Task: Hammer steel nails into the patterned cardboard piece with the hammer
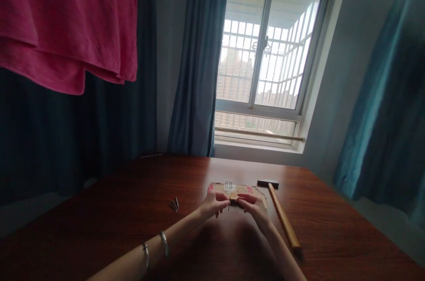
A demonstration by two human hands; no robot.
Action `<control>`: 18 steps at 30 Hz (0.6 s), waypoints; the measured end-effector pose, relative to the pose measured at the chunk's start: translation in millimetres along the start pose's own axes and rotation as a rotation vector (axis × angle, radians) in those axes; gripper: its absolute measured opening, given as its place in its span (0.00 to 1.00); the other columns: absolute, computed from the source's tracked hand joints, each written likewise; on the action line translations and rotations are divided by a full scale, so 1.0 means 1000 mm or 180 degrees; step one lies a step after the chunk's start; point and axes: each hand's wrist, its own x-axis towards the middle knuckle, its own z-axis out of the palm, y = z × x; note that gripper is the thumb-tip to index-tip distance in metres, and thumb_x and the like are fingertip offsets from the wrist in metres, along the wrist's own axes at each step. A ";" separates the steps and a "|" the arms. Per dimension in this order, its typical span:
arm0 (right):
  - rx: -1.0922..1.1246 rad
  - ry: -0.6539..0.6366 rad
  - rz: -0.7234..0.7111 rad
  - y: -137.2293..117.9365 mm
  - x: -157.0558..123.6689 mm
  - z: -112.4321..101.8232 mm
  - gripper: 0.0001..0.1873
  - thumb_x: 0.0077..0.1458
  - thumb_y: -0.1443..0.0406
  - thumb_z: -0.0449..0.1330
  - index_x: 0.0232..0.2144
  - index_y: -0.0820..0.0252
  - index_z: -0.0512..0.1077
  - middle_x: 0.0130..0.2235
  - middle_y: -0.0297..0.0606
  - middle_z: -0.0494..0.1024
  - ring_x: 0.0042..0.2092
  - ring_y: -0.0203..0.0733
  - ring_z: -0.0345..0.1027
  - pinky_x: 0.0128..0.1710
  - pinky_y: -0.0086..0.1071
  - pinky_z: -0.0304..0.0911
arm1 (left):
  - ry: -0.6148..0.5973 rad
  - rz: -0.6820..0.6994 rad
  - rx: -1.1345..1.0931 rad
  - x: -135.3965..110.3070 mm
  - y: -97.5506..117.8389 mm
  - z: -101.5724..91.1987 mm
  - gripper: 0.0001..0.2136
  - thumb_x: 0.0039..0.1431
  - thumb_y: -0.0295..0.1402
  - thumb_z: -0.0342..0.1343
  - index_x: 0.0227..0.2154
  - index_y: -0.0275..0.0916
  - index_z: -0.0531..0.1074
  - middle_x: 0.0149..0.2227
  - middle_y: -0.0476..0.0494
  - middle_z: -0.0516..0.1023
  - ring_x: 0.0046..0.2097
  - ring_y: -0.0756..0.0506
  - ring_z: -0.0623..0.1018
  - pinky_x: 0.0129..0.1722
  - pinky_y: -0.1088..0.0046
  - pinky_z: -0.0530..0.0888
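Note:
A small flat board (239, 190) with pink edging lies on the wooden table (116, 214), and a few nails (228, 184) stand upright in its far edge. My left hand (215, 203) is pinched shut on a thin nail pointing downward at the board's near edge. My right hand (253, 205) has its fingers curled on the board's near edge, right beside the left hand. Two bracelets circle my left forearm (154, 250).
A hammer (280, 212) with a long wooden handle lies on the table just right of my right hand. A few loose nails (174, 204) lie to the left. A window (265, 50) with blue curtains is behind; pink cloth (66, 24) hangs upper left.

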 end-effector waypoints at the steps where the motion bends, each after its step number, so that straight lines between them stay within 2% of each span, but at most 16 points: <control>1: 0.0038 -0.0007 0.0050 0.000 0.000 -0.001 0.19 0.40 0.54 0.63 0.34 0.59 0.77 0.32 0.42 0.79 0.31 0.44 0.70 0.24 0.30 0.59 | 0.0051 0.0021 -0.0016 0.003 -0.003 0.008 0.13 0.42 0.40 0.58 0.24 0.32 0.71 0.17 0.51 0.66 0.17 0.54 0.65 0.13 0.80 0.60; 4: 0.0057 0.0037 0.0112 0.000 0.001 -0.004 0.19 0.39 0.54 0.64 0.32 0.60 0.77 0.32 0.42 0.79 0.32 0.44 0.70 0.25 0.30 0.60 | 0.0108 0.0131 -0.0018 0.011 -0.009 0.027 0.14 0.44 0.42 0.56 0.25 0.33 0.70 0.19 0.51 0.67 0.18 0.54 0.65 0.13 0.80 0.60; 8: 0.0097 0.0067 0.0164 0.002 0.003 -0.008 0.19 0.38 0.54 0.65 0.31 0.62 0.77 0.30 0.42 0.79 0.30 0.42 0.69 0.26 0.30 0.60 | 0.0145 0.0196 0.0016 0.016 -0.009 0.039 0.15 0.45 0.43 0.55 0.25 0.33 0.70 0.21 0.50 0.68 0.19 0.54 0.65 0.13 0.81 0.60; 18: -0.0169 -0.0158 0.0133 -0.008 -0.001 -0.007 0.18 0.40 0.52 0.63 0.30 0.58 0.78 0.31 0.39 0.79 0.32 0.43 0.69 0.27 0.30 0.60 | 0.0430 0.0315 -0.0044 0.027 -0.011 0.041 0.14 0.45 0.42 0.56 0.27 0.33 0.70 0.21 0.48 0.69 0.20 0.54 0.65 0.14 0.81 0.60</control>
